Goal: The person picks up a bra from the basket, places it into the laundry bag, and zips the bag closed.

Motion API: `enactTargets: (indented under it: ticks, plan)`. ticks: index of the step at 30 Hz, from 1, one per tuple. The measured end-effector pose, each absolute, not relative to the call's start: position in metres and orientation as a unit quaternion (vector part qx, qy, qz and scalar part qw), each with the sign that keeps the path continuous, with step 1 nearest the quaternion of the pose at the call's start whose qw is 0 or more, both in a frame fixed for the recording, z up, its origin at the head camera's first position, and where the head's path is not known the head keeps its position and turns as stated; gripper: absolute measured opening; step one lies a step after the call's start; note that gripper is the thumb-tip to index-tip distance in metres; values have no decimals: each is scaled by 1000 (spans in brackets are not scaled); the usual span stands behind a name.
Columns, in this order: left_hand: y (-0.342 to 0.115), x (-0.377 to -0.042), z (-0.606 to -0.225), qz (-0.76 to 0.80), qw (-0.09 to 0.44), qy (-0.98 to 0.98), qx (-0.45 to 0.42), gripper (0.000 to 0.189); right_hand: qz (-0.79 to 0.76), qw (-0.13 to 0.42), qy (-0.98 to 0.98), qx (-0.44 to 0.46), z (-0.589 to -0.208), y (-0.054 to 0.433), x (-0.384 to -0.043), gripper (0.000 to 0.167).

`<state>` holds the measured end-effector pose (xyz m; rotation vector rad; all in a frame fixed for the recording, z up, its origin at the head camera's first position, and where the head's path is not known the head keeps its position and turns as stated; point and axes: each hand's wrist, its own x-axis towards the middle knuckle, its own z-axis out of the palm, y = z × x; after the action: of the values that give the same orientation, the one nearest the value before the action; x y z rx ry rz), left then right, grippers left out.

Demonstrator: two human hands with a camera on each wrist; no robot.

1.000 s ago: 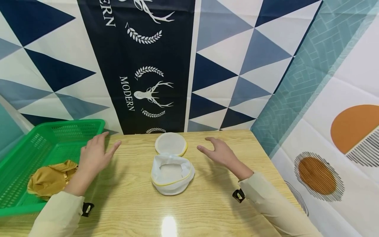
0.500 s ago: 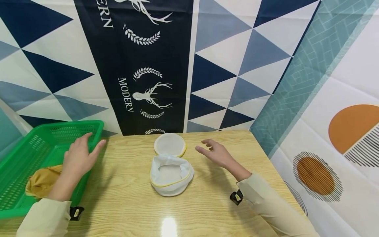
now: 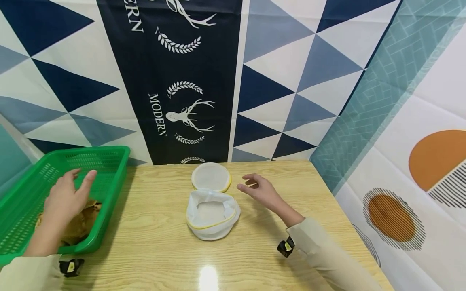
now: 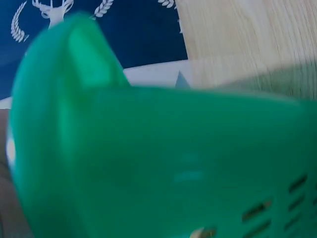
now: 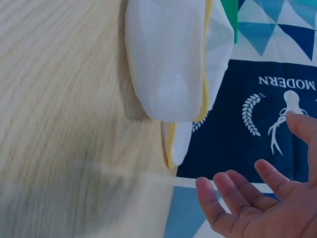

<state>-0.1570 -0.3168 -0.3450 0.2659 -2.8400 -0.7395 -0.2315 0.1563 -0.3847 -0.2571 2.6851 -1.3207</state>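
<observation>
My left hand (image 3: pixel 65 200) is over the green slotted basket (image 3: pixel 103 226), fingers loosely bent and thumb raised, holding nothing. Beneath it lies a crumpled golden-brown cloth item (image 3: pixel 83 224), partly hidden by the hand and forearm. The basket wall (image 4: pixel 148 144) fills most of the left wrist view, where the hand does not show. A soft white round pouch (image 3: pixel 214 231) with yellow trim stands mid-table, its top gaping. Its round lid (image 3: pixel 210 177) lies flat behind it. Off to the right, my right hand (image 3: pixel 263 193) hovers with relaxed fingers, apart from the pouch.
The wood-grain table (image 3: pixel 156 250) ends at a patterned backdrop (image 3: pixel 193 60) behind it. A white hanging with orange shapes (image 3: pixel 393 214) borders the right side. Each wrist wears a small black device, such as the one on the right wrist (image 3: pixel 286 247).
My left hand has moved left and down, from the basket's right rim to over the brown cloth item. The right hand has shifted slightly left. The pouch stays put.
</observation>
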Motion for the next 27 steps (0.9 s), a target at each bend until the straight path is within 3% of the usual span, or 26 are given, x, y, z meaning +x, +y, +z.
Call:
enactTargets:
  ticks: [12,19,27]
  plan:
    - [-352,-148,-355,-260,50,-950,164,86,-469,82,874,-98,-399,145,-229,51]
    - [-424,-173,-419,-254,30,-944,210,95,-472,97,871,-98,-411,138,-227,49]
    - [-393,-148,-380,-274,-20,-931,240,94,-473,95,871,-93,-421,133,-227,44]
